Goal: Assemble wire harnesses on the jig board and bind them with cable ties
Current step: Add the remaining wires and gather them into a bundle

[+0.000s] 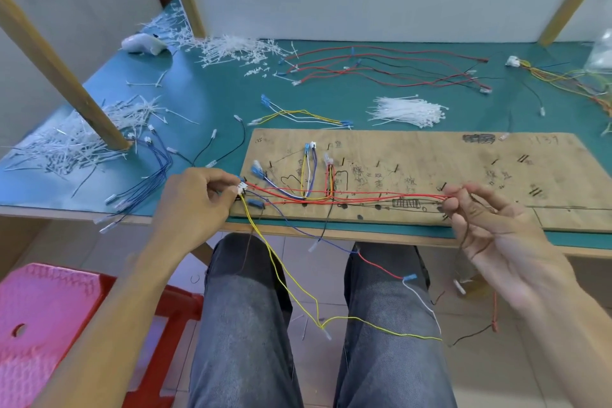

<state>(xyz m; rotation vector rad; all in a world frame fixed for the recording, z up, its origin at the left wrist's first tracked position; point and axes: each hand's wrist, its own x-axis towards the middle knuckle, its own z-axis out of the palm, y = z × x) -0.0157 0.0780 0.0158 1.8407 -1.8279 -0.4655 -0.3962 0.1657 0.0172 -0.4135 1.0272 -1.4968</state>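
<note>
We sit at a green-topped table [215, 93], with the jig board [430, 156] lying along its near edge. At the board's left end our left hand [195, 199] pinches a white connector [241, 189]. Toward the board's right, our right hand [490, 225] pinches the red wires [364, 197] stretched across it, the other fingers loosely spread. Just behind the board lie fresh cable ties [409, 111], and far behind it to the left, clipped tie ends [231, 50]. Below the board's left end stands a pink stool [49, 325].

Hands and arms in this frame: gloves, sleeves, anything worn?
No gloves: the left hand and right hand are both bare. No rings, watch or wristband show on either. The left forearm and right forearm are uncovered down to the frame's edge, with no sleeve in view. No markings or tape visible.
</note>
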